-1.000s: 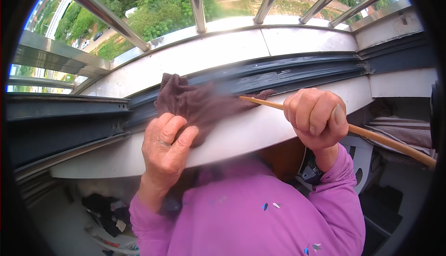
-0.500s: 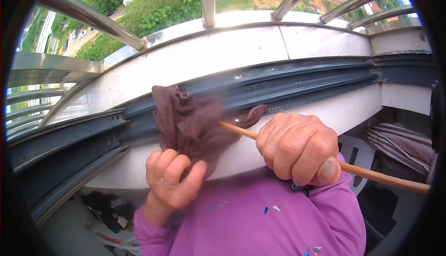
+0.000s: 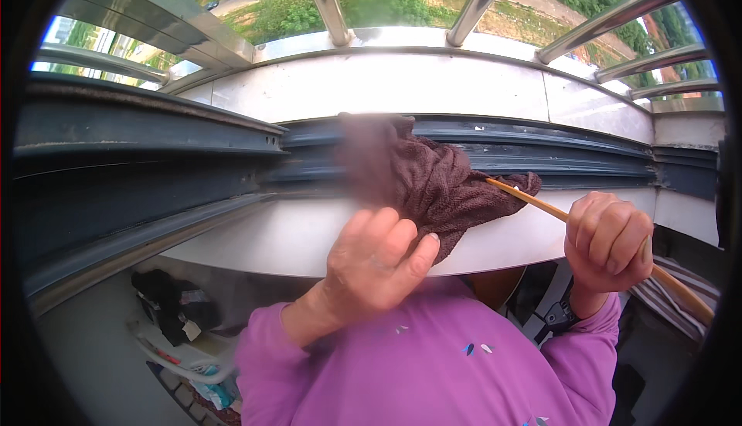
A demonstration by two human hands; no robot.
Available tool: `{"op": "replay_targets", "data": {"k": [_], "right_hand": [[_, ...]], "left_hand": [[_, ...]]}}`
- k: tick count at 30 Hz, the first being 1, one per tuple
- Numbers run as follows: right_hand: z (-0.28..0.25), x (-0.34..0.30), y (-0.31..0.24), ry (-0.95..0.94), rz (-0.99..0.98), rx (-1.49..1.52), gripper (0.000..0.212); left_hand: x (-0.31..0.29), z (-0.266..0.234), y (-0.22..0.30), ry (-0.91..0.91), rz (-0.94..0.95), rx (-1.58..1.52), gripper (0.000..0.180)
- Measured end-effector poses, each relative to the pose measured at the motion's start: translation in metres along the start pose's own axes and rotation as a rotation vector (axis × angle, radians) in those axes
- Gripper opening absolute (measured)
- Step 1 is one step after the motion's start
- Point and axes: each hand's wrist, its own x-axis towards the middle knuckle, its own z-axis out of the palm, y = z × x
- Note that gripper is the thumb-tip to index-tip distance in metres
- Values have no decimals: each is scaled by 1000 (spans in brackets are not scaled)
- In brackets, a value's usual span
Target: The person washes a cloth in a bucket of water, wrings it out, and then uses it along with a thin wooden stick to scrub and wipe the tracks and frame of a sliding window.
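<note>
A dark brown cloth (image 3: 437,175) lies bunched over the dark window track (image 3: 587,155) and hangs onto the white ledge below it. Its left part is smeared by motion. Against the cloth's lower edge, the fingers of my left hand (image 3: 375,260) are curled, with the thumb toward the right; the cloth hides their tips. My right hand (image 3: 610,244) is closed round a thin wooden stick (image 3: 533,198). The stick slants up to the left, and its far tip meets the cloth. Its other end runs past my fist to the lower right.
Metal railing bars (image 3: 483,5) rise beyond the white sill (image 3: 386,86), with trees and a road far below. A dark frame (image 3: 147,144) juts in at the left. Black items (image 3: 174,302) sit low at the left; striped fabric (image 3: 672,294) lies at the lower right.
The view has turned, so the track's left corner shows farther right. The cloth is spread more to the right. My right hand has drawn away from my left, still gripping the stick.
</note>
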Motion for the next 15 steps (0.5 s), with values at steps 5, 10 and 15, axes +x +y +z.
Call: {"op": "replay_targets", "data": {"k": [5, 10, 15], "right_hand": [[29, 9, 48, -39, 22, 188, 35], [79, 26, 83, -139, -82, 134, 38], [92, 43, 92, -256, -14, 43, 39]], "left_hand": [[-23, -26, -13, 46, -80, 32, 40], [-46, -54, -19, 72, -204, 210, 44], [-57, -53, -19, 57, -263, 224, 42]]}}
